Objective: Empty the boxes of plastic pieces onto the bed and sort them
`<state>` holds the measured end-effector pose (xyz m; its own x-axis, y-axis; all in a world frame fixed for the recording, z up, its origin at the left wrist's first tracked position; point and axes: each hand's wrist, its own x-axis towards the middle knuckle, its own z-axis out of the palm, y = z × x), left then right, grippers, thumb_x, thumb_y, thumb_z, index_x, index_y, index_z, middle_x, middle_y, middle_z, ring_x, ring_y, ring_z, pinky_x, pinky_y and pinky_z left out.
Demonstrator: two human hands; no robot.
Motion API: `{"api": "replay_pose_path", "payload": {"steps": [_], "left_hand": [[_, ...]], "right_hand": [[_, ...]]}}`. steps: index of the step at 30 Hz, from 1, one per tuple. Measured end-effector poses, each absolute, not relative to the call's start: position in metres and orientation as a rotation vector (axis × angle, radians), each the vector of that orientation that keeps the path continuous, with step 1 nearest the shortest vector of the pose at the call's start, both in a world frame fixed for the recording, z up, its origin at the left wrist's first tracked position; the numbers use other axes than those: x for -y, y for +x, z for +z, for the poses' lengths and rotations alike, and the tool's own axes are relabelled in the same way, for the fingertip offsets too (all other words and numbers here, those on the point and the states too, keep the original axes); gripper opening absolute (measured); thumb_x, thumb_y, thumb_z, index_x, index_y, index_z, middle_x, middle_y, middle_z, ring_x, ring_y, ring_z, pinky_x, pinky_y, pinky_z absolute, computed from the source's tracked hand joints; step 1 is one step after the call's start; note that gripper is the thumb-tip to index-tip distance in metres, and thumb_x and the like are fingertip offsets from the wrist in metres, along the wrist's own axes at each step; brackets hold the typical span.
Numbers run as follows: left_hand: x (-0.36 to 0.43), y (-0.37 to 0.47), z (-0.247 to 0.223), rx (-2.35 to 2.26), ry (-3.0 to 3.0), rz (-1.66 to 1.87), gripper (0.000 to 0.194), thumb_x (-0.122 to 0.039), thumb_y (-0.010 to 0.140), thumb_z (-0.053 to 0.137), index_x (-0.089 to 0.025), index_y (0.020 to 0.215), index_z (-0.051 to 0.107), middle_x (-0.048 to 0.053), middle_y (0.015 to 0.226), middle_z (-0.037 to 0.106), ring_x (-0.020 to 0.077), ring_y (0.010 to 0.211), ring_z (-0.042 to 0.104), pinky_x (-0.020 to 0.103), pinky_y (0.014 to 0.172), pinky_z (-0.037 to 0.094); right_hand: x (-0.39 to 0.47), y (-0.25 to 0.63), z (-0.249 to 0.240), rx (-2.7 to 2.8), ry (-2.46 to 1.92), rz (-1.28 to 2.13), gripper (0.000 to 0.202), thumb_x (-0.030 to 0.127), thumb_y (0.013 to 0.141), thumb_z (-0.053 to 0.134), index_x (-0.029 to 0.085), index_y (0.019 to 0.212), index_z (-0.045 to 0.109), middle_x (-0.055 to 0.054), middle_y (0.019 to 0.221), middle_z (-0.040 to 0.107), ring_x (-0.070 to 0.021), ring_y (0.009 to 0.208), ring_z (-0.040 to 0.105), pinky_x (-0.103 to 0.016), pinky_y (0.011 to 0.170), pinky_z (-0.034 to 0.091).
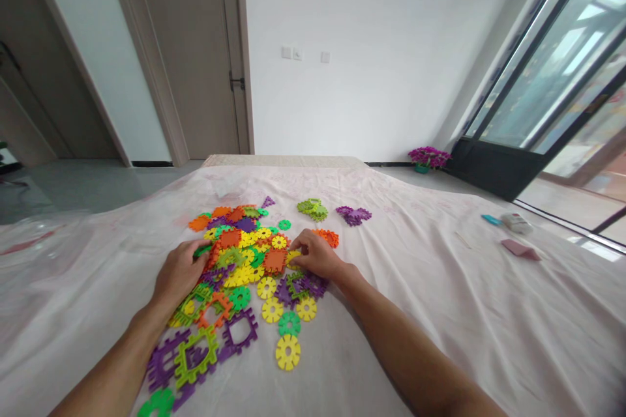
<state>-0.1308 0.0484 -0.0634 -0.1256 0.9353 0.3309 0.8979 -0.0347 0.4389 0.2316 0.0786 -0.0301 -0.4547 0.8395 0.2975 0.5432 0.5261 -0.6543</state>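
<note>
A loose heap of flat plastic interlocking pieces in orange, yellow, green and purple lies on the cloth before me. My left hand is at the heap's left side, its thumb and fingers closed around a green piece that is partly hidden. On the right edge, my right hand pinches a yellow notched disc beside an orange square piece. Purple pieces lie just below that hand. Nearer to me are square frames, including a lime one and a purple one.
Beyond the heap sit a lime stack, a purple stack and orange pieces. A pink item and a whitish object lie at the right of the wrinkled cloth. Clear plastic is at the left.
</note>
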Motion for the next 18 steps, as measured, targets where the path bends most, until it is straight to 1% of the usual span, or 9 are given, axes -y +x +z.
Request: {"api": "replay_pose_path", "payload": {"steps": [3, 6, 9, 11, 13, 18], "left_hand": [[-0.0483, -0.1305, -0.0639, -2.137, 2.028, 0.883, 0.045, -0.042, 0.09, 0.043, -0.02, 0.121, 0.068, 0.01, 0.128, 0.066, 0.0287, 0.12, 0.06, 0.04, 0.105, 0.044], [-0.0482, -0.1301, -0.0636, -2.136, 2.023, 0.883, 0.045, -0.042, 0.089, 0.043, -0.02, 0.12, 0.068, 0.01, 0.128, 0.066, 0.0289, 0.12, 0.059, 0.041, 0.105, 0.044], [-0.0481, -0.1298, -0.0629, -2.136, 2.024, 0.883, 0.045, -0.042, 0.09, 0.043, -0.019, 0.12, 0.068, 0.01, 0.127, 0.066, 0.0287, 0.12, 0.059, 0.04, 0.104, 0.044], [-0.0481, -0.1298, -0.0626, -2.137, 2.023, 0.88, 0.046, -0.042, 0.09, 0.043, -0.019, 0.12, 0.068, 0.01, 0.128, 0.066, 0.0286, 0.12, 0.059, 0.04, 0.104, 0.044], [-0.0481, -0.1298, -0.0627, -2.137, 2.024, 0.879, 0.046, -0.042, 0.089, 0.043, -0.019, 0.121, 0.067, 0.01, 0.128, 0.066, 0.0284, 0.12, 0.059, 0.04, 0.105, 0.044], [-0.0482, -0.1297, -0.0633, -2.143, 2.014, 0.867, 0.046, -0.043, 0.089, 0.043, -0.02, 0.121, 0.068, 0.01, 0.127, 0.066, 0.0285, 0.12, 0.06, 0.04, 0.104, 0.045]], "right_hand": [[-0.0773, 0.2301, -0.0287, 2.087, -1.151, 0.716, 0.026, 0.016, 0.066, 0.086, 0.018, 0.085, 0.07, 0.003, 0.083, 0.059, -0.0092, 0.067, 0.053, -0.02, 0.06, 0.041], [-0.0766, 0.2303, -0.0271, 2.064, -1.182, 0.79, 0.021, 0.02, 0.069, 0.085, 0.018, 0.082, 0.069, 0.005, 0.072, 0.06, -0.0092, 0.062, 0.053, -0.02, 0.056, 0.037], [-0.0773, 0.2329, -0.0266, 2.089, -1.188, 0.668, 0.017, 0.024, 0.073, 0.083, 0.018, 0.08, 0.068, 0.004, 0.072, 0.063, -0.0105, 0.066, 0.055, -0.021, 0.06, 0.037], [-0.0779, 0.235, -0.0266, 2.13, -1.204, 0.528, 0.017, 0.025, 0.073, 0.083, 0.019, 0.078, 0.068, 0.003, 0.077, 0.065, -0.0115, 0.072, 0.057, -0.022, 0.064, 0.036], [-0.0779, 0.2365, -0.0264, 2.174, -1.227, 0.431, 0.019, 0.026, 0.073, 0.084, 0.019, 0.078, 0.067, 0.003, 0.078, 0.064, -0.0119, 0.073, 0.057, -0.022, 0.065, 0.035], [-0.0758, 0.2366, -0.0247, 2.246, -1.179, 0.423, 0.021, 0.025, 0.07, 0.085, 0.019, 0.079, 0.067, 0.004, 0.076, 0.062, -0.0107, 0.068, 0.054, -0.021, 0.061, 0.034]]}}
